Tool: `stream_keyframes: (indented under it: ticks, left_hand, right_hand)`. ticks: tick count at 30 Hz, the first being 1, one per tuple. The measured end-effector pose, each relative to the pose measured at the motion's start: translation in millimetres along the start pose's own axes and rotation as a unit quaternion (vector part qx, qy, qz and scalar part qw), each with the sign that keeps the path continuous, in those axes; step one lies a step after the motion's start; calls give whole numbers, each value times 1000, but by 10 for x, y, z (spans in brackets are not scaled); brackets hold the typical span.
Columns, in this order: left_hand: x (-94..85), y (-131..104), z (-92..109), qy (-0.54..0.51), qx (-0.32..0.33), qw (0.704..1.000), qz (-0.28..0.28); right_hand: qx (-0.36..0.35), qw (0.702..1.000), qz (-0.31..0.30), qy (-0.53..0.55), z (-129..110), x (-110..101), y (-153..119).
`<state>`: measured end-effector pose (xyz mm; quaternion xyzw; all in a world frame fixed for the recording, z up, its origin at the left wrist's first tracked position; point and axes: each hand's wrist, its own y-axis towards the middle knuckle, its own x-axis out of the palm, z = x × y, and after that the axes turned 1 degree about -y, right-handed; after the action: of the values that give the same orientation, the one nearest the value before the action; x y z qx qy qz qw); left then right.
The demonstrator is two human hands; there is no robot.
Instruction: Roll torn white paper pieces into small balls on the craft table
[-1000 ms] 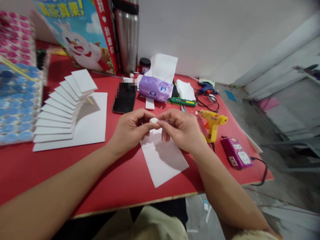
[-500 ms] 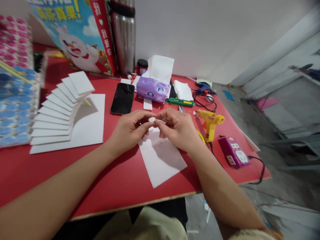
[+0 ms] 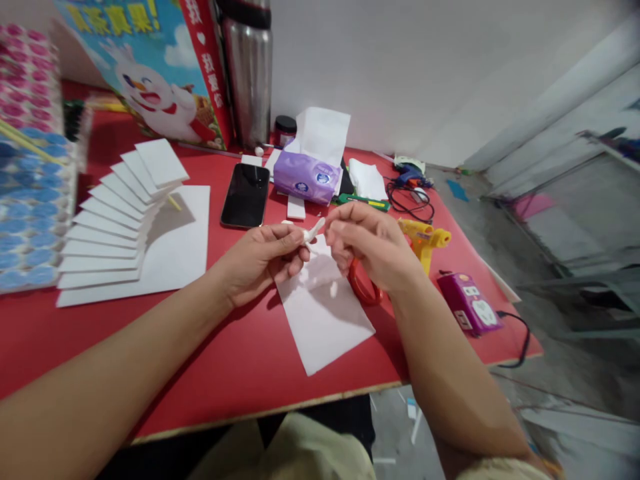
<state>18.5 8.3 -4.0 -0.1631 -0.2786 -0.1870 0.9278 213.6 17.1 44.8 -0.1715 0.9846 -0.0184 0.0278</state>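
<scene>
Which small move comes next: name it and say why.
Probably the right hand should pinch the upper end of the strip: the left hand grips it lower down, and that end sticks out toward the right hand. Whether the right hand already touches it is hard to tell.

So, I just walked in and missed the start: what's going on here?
At a red table, a person's left hand pinches a small, thin white piece. The right hand is curled close beside it, blurred, so its hold is unclear. Below lies a white rectangular sheet; a yellow plastic glue gun is to the right, and thin white boards are fanned out to the left.
</scene>
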Motion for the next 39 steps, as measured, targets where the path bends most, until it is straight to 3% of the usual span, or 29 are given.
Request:
stream_keyframes:
  ticks: [3,10,18,27,31,39]
  left_hand:
    - [10,-3,29,-74,-58,995,-30]
    - [61,-32,92,-116,-125,983,-63]
    - [42,-39,37,-62,-79,994,-51]
    - [29,-20,22,9,-11,999,-35]
    - [28,-16,37,9,-10,999,-41]
    - [28,-16,37,60,-26,997,-41]
  right_hand:
    - [-5,999,41,33,0,-3,14]
    - [11,1000,17,13,81,-22,17]
    - [6,1000,8,2,71,-9,31]
    - [-45,996,-17,-78,43,-51,7]
    - [-48,995,-49,-79,58,-55,8]
    - [-104,986,-35,-124,129,-11,28]
